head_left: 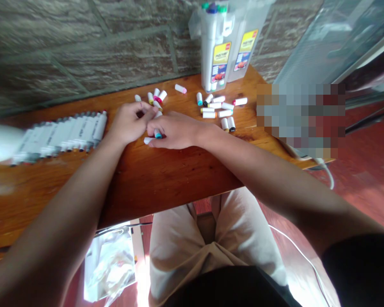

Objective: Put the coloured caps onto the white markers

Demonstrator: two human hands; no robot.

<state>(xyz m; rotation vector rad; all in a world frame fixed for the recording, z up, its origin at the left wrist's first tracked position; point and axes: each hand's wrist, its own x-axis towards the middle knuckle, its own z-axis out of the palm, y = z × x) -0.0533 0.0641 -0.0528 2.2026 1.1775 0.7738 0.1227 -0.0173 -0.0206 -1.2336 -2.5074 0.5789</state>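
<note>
A dark, brick-patterned wall (137, 51) rises behind everything, beyond both hands. Below it, a brown wooden table (185, 170) runs under the hands, and the person's light trousers (179, 238) show on the near side of them. Two clear plastic marker cases (208, 51) stand upright beyond the right hand and to its right, with yellow-and-blue labels; the nearer one has green and purple tops showing. A row of white markers (60, 134) lies side by side to the left of the left hand.

The right hand (177, 128) has its fingers curled, and the left hand (128, 121) bends its fingers in to meet them. A turquoise-ended cap (158, 134) sits by the right hand's curled fingers, with a plain white piece (149, 140) beside its thumb; I cannot tell whether either hand grips anything. Just beyond the hands is a small cluster of white caps (161, 96) with coloured ends. A larger scattered group of caps (215, 105) lies beyond the right wrist.
</note>
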